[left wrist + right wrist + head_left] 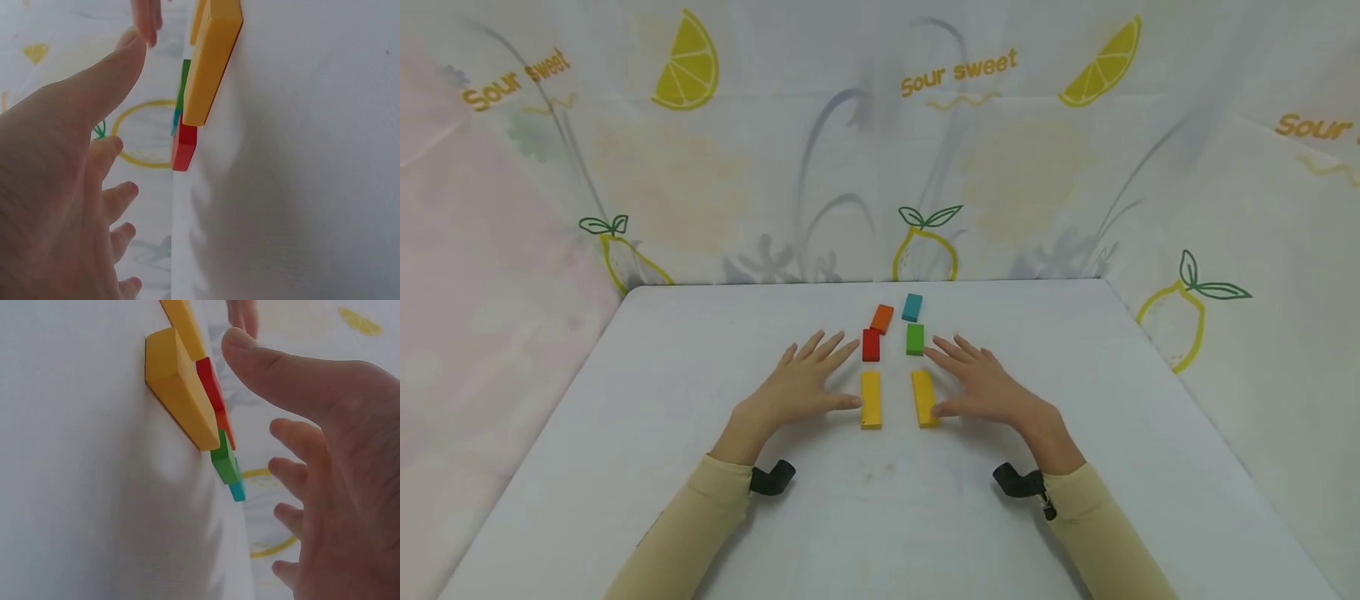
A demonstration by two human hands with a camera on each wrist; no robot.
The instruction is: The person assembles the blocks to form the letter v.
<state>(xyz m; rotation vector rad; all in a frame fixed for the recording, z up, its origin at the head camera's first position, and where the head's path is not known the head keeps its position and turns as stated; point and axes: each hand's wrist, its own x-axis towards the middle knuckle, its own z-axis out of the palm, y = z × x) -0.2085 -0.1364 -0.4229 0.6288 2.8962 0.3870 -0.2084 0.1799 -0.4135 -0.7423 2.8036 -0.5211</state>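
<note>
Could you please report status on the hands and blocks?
Left hand, right hand open, holding nothing. Six blocks lying on table. No obstruction visible.

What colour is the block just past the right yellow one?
Green block, clearest in the head view.

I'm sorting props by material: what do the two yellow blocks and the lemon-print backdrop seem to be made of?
The two yellow blocks look like painted wood, possibly plastic: smooth faces, even colour, slightly softened edges, and no visible grain to settle it. The lemon-print backdrop is probably thin matte fabric: faint creases, no glossy glare.
</note>
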